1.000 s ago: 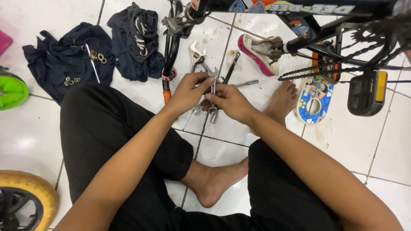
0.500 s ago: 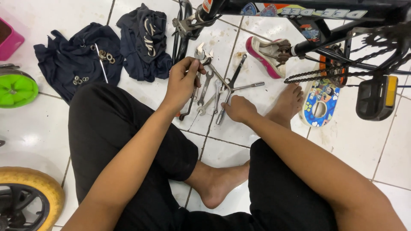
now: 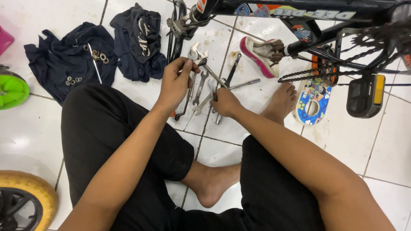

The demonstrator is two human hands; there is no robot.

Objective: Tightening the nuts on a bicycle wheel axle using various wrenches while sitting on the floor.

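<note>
I sit cross-legged on a white tiled floor. My left hand is raised a little above the tiles and pinches the shaft of a silver open-ended wrench whose jaw points away from me. My right hand rests on a loose pile of wrenches and closes over one of them; its far end sticks out past my fingers. A longer bar-like tool lies just right of the pile.
A small bicycle frame lies across the top, with its chain, a black pedal and a pink-and-white saddle. Dark cloths hold nuts and a rod. A yellow wheel sits bottom left, a green wheel at left.
My hands have separated: the left has gone up and away with one wrench, the right has settled lower on the pile. The view has shifted slightly.
</note>
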